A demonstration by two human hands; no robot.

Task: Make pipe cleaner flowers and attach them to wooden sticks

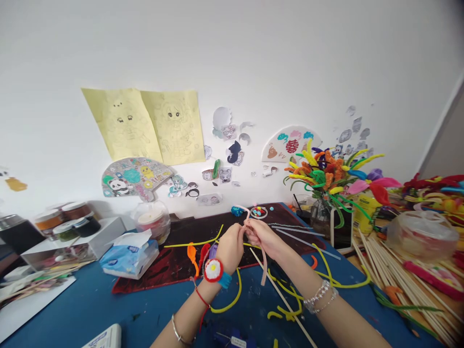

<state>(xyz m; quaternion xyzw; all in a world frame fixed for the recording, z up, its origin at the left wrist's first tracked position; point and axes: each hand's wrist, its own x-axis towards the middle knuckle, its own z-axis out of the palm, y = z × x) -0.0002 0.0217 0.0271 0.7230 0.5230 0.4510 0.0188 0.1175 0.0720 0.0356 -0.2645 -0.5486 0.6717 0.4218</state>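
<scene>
Both hands meet over the dark mat, fingers pinched on a pale pink pipe cleaner [264,270]. One end of it curls up above the fingertips; the other hangs below my right hand [263,237]. My left hand [232,244] grips it close beside the right, the fingertips nearly touching. On the left wrist is a band with a red, white and yellow fuzzy flower [213,270]. Just left of that wrist lie an orange petal-shaped piece [192,253] and a red one [203,252]. Yellow pipe cleaners [237,295] lie around and beneath the hands.
A tissue pack [129,253] and paint jars [76,217] stand left. A bowl of pompoms [259,212] sits behind the hands. Right are a vase of pipe-cleaner flowers [321,212], wooden sticks [402,275] and a plastic tub [422,237]. A blue tool [232,338], partly cut off, lies at the front.
</scene>
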